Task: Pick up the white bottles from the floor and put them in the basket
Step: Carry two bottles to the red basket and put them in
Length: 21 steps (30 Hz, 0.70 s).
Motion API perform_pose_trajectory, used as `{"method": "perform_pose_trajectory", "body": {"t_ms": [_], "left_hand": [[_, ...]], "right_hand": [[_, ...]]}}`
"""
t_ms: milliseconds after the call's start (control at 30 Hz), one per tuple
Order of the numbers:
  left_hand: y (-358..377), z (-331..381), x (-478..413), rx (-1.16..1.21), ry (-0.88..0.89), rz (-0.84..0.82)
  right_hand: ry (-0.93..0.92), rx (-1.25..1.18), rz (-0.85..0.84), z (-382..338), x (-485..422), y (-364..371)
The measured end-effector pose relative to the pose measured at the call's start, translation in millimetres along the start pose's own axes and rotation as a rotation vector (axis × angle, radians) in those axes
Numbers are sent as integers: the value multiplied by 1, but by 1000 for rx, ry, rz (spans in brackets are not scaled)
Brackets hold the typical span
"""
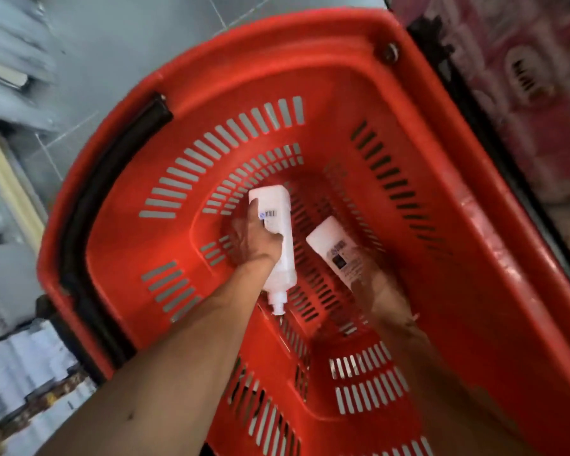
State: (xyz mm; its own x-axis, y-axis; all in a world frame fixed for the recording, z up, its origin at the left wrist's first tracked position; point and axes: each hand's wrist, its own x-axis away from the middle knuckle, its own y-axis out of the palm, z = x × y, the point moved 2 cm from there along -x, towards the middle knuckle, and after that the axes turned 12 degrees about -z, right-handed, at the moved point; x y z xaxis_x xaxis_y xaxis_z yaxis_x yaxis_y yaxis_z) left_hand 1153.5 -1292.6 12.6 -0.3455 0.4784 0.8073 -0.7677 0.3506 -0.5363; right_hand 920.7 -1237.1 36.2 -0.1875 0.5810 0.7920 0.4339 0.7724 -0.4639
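Note:
Both my arms reach down into a red slotted basket (349,77). My left hand (252,240) grips a white bottle (278,245) with a barcode label, its nozzle pointing toward me, low inside the basket. My right hand (380,287) is blurred by motion and holds a second white bottle (338,251) with a printed label, to the right of the first. Whether either bottle touches the basket floor I cannot tell.
The basket has a black handle (89,205) along its left rim. Grey floor tiles (119,44) lie beyond it. Pink packaged goods (524,77) stand on the right, and shelves with blurred packs (20,366) on the left.

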Motion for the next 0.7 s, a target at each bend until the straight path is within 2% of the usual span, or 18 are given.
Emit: {"method": "perform_pose_trajectory", "body": {"t_ms": [100,167,267,400,700], "left_hand": [[-8,13,15,-108,145,3],[-17,24,30,-203,200,-26],[-34,36,58,-292,255,-30],[-61,57,110,-185,261,-115],[-114,84,228,-109,358,-177]], "right_hand": [[-65,4,71,-1,0,-3],[13,-19,15,-20,12,-19],[78,2,32,-53,38,-42],[68,-27,27,-84,84,-74],[27,-72,110,-133,197,-137]]}}
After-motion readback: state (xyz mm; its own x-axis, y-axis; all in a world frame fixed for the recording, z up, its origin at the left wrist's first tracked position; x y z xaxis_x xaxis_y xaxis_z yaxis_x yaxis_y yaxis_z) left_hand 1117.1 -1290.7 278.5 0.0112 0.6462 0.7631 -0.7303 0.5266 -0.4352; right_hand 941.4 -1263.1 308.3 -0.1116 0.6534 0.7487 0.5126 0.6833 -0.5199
